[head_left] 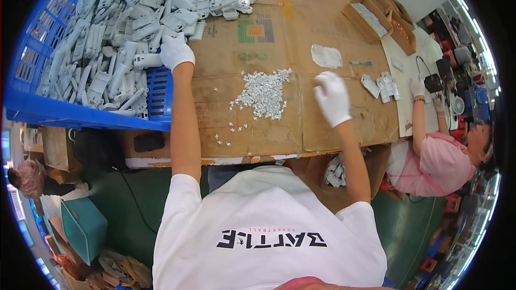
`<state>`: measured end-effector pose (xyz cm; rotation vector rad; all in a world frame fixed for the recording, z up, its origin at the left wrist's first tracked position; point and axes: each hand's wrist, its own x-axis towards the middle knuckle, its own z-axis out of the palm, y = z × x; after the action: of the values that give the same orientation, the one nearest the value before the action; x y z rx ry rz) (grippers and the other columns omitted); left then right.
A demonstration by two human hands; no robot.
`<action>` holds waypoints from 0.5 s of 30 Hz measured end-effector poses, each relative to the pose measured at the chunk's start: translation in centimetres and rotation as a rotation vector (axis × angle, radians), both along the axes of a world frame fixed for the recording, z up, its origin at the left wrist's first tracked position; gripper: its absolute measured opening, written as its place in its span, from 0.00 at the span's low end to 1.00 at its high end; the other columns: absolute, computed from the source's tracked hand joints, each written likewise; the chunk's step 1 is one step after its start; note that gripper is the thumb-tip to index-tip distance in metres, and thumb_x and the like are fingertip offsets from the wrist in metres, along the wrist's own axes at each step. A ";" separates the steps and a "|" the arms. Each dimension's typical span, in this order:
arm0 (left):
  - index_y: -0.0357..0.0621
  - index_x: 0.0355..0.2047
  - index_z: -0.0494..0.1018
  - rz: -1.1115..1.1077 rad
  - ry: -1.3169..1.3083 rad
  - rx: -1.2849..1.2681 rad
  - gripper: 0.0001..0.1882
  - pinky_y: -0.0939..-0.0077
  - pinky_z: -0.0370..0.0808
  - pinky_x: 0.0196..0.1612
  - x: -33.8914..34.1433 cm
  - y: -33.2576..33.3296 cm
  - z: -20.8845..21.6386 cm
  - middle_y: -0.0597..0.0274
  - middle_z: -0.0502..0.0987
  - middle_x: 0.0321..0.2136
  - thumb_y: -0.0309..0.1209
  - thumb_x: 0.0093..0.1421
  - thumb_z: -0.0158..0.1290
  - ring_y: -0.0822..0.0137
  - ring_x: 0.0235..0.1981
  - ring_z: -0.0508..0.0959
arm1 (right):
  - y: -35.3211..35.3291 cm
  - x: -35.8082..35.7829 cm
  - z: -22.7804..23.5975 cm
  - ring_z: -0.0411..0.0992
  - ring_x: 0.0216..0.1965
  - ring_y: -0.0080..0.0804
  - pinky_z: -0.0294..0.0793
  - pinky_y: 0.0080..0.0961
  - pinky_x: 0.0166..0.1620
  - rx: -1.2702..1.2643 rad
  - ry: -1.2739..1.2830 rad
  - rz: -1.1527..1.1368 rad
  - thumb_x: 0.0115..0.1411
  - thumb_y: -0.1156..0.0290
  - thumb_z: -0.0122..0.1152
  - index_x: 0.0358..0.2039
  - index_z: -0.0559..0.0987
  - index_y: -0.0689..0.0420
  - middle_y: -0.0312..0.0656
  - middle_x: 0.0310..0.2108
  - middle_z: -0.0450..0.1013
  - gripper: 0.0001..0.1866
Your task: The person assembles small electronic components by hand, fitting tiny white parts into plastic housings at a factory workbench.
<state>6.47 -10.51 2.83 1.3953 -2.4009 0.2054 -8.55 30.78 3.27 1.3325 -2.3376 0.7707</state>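
Observation:
My left hand [177,52], in a white glove, is at the right side of a large heap of white plastic casings [102,43]. Its fingers are bent around the end of a white plastic casing [184,20] at the heap's edge, though the fingertips are partly hidden. The heap fills a blue slatted crate [86,114] and spills onto the cardboard-covered table. Over the cardboard, my white-gloved right hand [332,96] is slightly smeared, and its fingers cannot be made out clearly. Between my hands lies a loose pile of small whitish parts [263,94].
Several flat white casings [384,86] lie right of my right hand, near a crumpled white cloth [326,56]. Cardboard boxes of small parts [371,17] stand at the far right. A co-worker in pink [446,164] works at the right. An open carton [336,172] sits below the table edge.

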 end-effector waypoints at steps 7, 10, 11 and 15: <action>0.44 0.29 0.84 0.070 0.159 -0.043 0.20 0.57 0.79 0.36 -2.4 -4.6 1.4 0.54 0.83 0.30 0.47 0.63 0.53 0.52 0.34 0.84 | -2.9 5.5 -1.6 0.75 0.37 0.44 0.76 0.36 0.40 -0.137 -0.366 0.148 0.57 0.76 0.61 0.34 0.78 0.55 0.45 0.34 0.74 0.04; 0.46 0.31 0.83 0.211 0.102 -0.061 0.21 0.58 0.78 0.40 -1.4 -9.7 -1.2 0.55 0.83 0.34 0.48 0.64 0.49 0.55 0.37 0.83 | -4.7 5.5 -3.3 0.76 0.38 0.44 0.77 0.36 0.42 -0.014 -0.197 0.285 0.54 0.82 0.54 0.30 0.79 0.52 0.43 0.33 0.75 0.09; 0.44 0.35 0.82 0.247 0.136 -0.028 0.22 0.56 0.78 0.40 -1.2 -9.4 -1.5 0.53 0.83 0.35 0.49 0.64 0.48 0.54 0.37 0.83 | -4.7 5.7 -3.6 0.76 0.39 0.44 0.77 0.36 0.42 0.024 -0.198 0.314 0.52 0.82 0.55 0.29 0.80 0.51 0.43 0.33 0.75 0.10; 0.55 0.35 0.83 0.112 0.076 0.194 0.08 0.60 0.78 0.41 -1.8 -2.8 1.3 0.53 0.80 0.39 0.38 0.61 0.56 0.56 0.42 0.81 | -2.4 6.2 -2.4 0.75 0.38 0.43 0.77 0.36 0.41 0.077 -0.141 0.310 0.50 0.82 0.58 0.31 0.81 0.53 0.41 0.34 0.74 0.10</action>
<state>4.68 -13.35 4.16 1.5949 -2.3332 -0.0541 -2.38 28.43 0.89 1.7541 -2.3153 0.8983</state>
